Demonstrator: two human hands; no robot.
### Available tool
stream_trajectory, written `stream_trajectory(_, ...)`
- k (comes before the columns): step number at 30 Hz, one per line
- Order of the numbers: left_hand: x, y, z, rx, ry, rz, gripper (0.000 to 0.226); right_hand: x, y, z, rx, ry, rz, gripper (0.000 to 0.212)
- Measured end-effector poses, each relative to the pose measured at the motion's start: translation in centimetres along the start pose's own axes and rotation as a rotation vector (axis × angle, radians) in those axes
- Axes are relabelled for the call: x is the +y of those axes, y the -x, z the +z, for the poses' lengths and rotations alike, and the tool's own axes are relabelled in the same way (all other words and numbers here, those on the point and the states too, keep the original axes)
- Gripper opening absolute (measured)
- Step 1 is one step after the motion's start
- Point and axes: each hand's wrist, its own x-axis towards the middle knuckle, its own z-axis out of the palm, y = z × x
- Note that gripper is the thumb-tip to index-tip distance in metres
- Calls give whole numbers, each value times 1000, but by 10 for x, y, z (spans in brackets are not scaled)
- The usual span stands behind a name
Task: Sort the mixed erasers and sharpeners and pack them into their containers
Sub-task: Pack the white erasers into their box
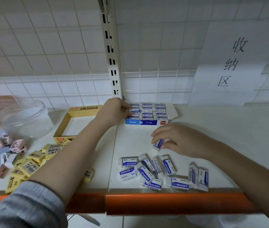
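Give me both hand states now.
Left hand: fingers on an eraser in the blue box.
Right hand: pinching a white eraser.

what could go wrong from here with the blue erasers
1. The right hand pinches one blue-and-white eraser by its fingertips above the shelf; it may slip before reaching the blue eraser box.
2. The left hand grips an eraser at the box's left edge, and the box looks nearly full, so pressing could dislodge neighbours.
3. The loose erasers lie close to the orange shelf edge; a forearm could sweep some off.
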Motion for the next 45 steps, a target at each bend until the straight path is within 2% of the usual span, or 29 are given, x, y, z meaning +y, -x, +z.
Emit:
stream_trajectory(15,5,2,3,79,-26,-101,22,-6,16,-7,25,2,94,25)
stream_trajectory(19,8,17,-2,114,24,-46,20,-11,19,-9,138,-7,113,26)
stream_trajectory(22,8,35,-8,119,83,8,16,-16,24,-8,305,-43,129,19)
stream_trajectory(28,0,87,-21,-31,230,37,13,-30,38,-2,626,-228,293,20)
stream_trajectory(34,-8,132,-9,-211,146,17,32,-48,43,5,725,-376,352,30)
stream_trajectory(39,-10,142,-4,-202,151,10,37,-54,43,14,763,-457,403,24)
stream_trajectory(45,-10,146,-2,-142,106,9,27,-54,41,21,710,-478,402,19)
